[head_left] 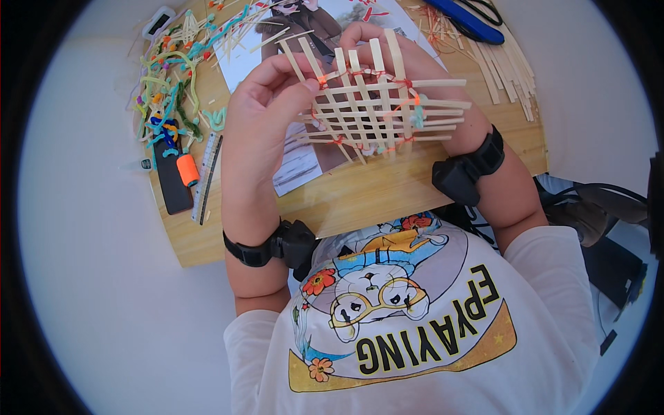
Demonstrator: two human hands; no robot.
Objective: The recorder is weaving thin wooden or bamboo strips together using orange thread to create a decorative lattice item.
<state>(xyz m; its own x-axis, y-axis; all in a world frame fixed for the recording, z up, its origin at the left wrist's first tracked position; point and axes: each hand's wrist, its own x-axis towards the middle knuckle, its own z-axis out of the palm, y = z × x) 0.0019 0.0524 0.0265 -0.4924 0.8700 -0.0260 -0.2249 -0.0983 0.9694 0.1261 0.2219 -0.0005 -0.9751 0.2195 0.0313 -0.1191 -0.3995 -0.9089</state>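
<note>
A woven lattice of pale wooden strips [366, 114] is held up above the table. Red and orange thread ties its crossings, and a pale blue-green tuft [418, 114] hangs near its right side. With thumb and fingers, my left hand [266, 114] pinches the lattice's upper left corner, close to an orange tie. My right hand [409, 59] reaches behind the upper right part, its fingers curled against the strips. Strip ends stick out past the weave on several sides. The lattice hides part of my right hand's fingers.
Printed sheets [297, 181] lie under my hands on the wooden table [387, 197]. On the left are a tangle of colourful fuzzy stems [181, 76], an orange thread spool [187, 170], a ruler [207, 180] and a dark slab [171, 187]. Loose strips [508, 69] and a blue tool [467, 21] lie right.
</note>
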